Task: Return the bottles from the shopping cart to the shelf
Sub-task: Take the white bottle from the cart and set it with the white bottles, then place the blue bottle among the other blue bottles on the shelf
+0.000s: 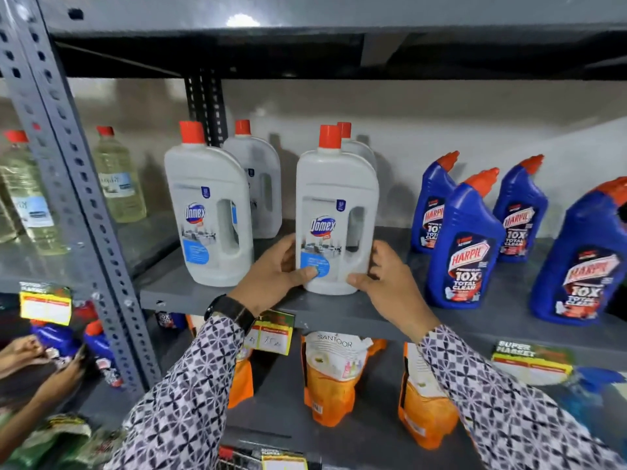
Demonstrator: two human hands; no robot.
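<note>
I have both hands on a white plastic Domex bottle with a red cap point(334, 212), which stands upright near the front edge of the grey metal shelf point(342, 312) at centre frame. My left hand point(276, 269) presses its lower left side, thumb across the blue label; my right hand point(386, 279) cups the lower right corner, so the bottle is clasped between the two palms.

Directly behind it stands another white bottle point(356, 147), mostly hidden, only its red cap and shoulder showing. Left of centre, a second front white Domex bottle point(208, 212) stands close by but apart, with a fourth one point(258, 184) behind that. To the right, four blue angled-neck Harpic bottles with orange-red caps point(466, 245) fill the shelf, the nearest just beside my right hand.

At the left of the frame, a perforated grey steel upright point(68, 184) crosses in front of clear bottles of pale yellow liquid point(118, 178). On the shelf below, at lower centre, sit orange Santoor refill pouches point(334, 378). A yellow price tag point(273, 334) hangs from the shelf edge beside my black wristwatch point(232, 310).
</note>
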